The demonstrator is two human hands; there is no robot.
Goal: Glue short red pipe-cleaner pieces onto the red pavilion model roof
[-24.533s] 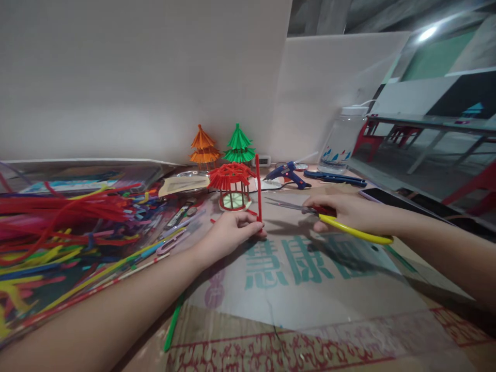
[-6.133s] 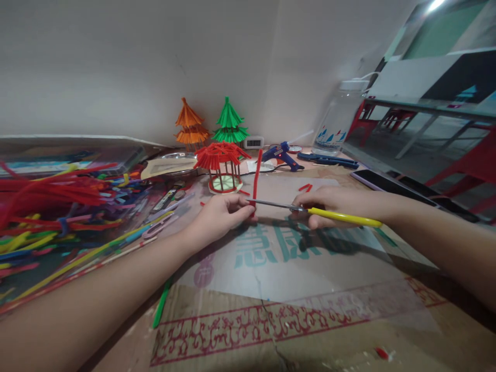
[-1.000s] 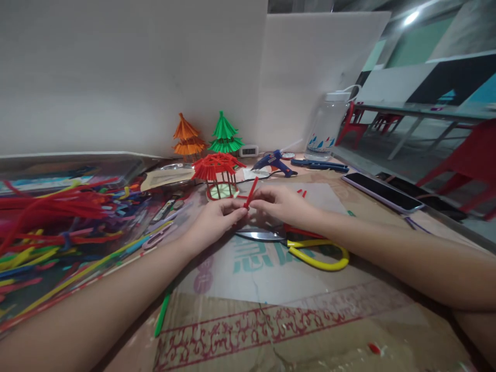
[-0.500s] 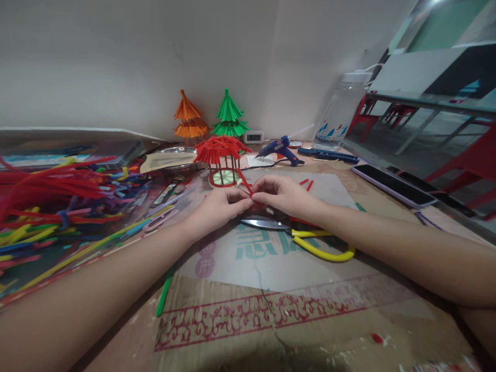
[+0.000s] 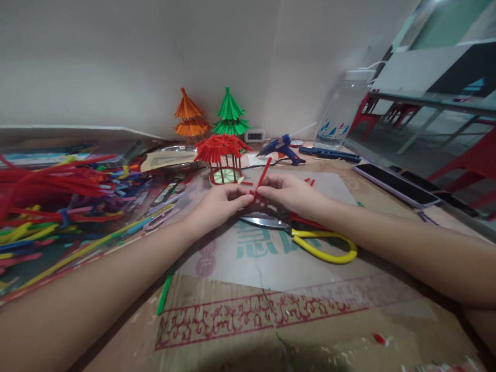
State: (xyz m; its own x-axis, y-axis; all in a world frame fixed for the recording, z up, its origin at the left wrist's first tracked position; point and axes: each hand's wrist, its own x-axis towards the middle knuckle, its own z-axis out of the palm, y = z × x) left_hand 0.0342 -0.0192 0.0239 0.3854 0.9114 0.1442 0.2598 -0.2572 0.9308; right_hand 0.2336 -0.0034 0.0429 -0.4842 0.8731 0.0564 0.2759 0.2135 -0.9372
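A short red pipe cleaner (image 5: 264, 172) stands tilted up between the fingertips of both hands. My left hand (image 5: 219, 204) pinches its lower end, where a bit of red shows. My right hand (image 5: 287, 192) closes thumb and forefinger on it just to the right. Right behind the hands is a small pavilion (image 5: 220, 150) with a red fringed roof, brown posts and a pale round base. Scissors (image 5: 325, 248) with yellow handles lie under and in front of my right hand, blades pointing left. More short red pieces (image 5: 310, 181) lie beyond my right wrist.
Orange (image 5: 188, 116) and green (image 5: 229, 113) tiered-roof models stand by the wall. A blue glue gun (image 5: 282, 149), pliers-like blue tool (image 5: 329, 154), clear bottle (image 5: 341, 111) and phone (image 5: 395, 184) line the back right. Many coloured pipe cleaners (image 5: 50, 191) fill the left side.
The red pipe cleaner has swung from leaning left to leaning right, with its top now above my right fingers. Both hands stay close together in nearly the same place.
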